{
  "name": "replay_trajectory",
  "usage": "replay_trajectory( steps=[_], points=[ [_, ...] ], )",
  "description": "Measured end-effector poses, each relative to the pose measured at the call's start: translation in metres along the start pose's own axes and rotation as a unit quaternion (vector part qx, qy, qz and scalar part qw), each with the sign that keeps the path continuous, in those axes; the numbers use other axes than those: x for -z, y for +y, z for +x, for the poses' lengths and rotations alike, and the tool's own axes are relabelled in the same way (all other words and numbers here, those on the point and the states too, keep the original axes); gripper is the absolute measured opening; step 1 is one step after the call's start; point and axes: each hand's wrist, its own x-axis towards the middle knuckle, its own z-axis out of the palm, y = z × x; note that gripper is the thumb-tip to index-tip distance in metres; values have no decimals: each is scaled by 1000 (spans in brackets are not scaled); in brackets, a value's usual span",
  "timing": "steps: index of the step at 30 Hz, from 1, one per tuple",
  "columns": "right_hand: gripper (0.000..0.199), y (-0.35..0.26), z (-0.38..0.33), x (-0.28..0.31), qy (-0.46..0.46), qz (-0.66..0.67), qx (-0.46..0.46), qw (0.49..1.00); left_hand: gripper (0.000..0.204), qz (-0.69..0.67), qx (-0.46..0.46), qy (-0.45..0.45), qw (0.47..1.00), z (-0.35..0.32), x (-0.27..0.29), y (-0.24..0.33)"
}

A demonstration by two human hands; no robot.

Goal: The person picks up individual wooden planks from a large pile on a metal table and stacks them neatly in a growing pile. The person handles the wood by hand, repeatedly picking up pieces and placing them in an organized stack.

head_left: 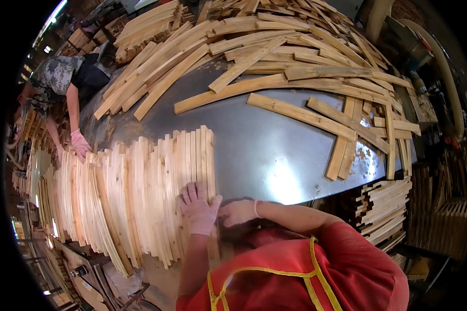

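Note:
My left hand (198, 209), in a pink glove, lies flat with fingers spread on the near end of a row of pale wooden slats (140, 192) laid side by side on a metal table (264, 155). My right hand (237, 212), also gloved, is curled beside it at the row's right edge, touching the last slat; whether it grips anything is unclear. Loose longer slats (301, 111) lie scattered across the far half of the table.
Another person in a camouflage top reaches a pink-gloved hand (79, 143) onto the row's far left end. Stacks of slats (384, 207) sit at the right below the table edge. A flexible hose (446, 67) curves at far right.

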Motion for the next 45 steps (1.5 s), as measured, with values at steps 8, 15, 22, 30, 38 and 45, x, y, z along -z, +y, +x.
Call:
replay_trajectory(
  steps=[8, 15, 22, 30, 38, 45],
  points=[
    [57, 66, -42, 295, 303, -64, -113, 944, 79, -9, 16, 47, 999, -6, 7, 11],
    [102, 152, -96, 458, 386, -435, -303, 755, 78, -40, 6, 61, 997, 6, 12, 13],
    [71, 176, -82, 471, 233, -455, -313, 800, 83, -56, -8, 65, 996, 9, 3, 11],
    [54, 183, -107, 245, 109, 453, -73, 882, 79, -60, -14, 95, 994, 13, 10, 10],
    [71, 54, -112, 114, 74, 332, -61, 938, 77, -177, 28, 72, 981, -5, 17, -3],
    [84, -45, -91, 83, 30, -182, 59, 981, 27, 44, -197, 127, 971, -47, 128, -51]
  ],
)
